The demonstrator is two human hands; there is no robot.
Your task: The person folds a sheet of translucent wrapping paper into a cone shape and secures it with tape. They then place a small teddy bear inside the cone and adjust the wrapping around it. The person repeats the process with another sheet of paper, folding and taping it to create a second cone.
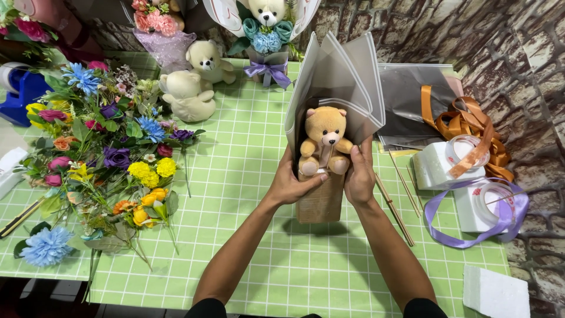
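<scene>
A small tan teddy bear [324,140] sits upright inside folded grey wrapping paper [341,82], on top of a brown wrapped base [321,203]. My left hand [289,184] grips the bundle from the left, thumb under the bear's foot. On the right side, my right hand [360,175] holds the paper and the bear's other foot. Both hands press the bundle together above the green checked table mat [253,194].
A heap of artificial flowers [106,147] covers the left. Two cream bears [197,79] and a finished bear bouquet [268,35] stand at the back. Grey paper sheets [412,100], orange ribbon [471,126], purple ribbon [471,227], tape dispensers, wooden sticks [395,206] and white foam [494,291] lie right.
</scene>
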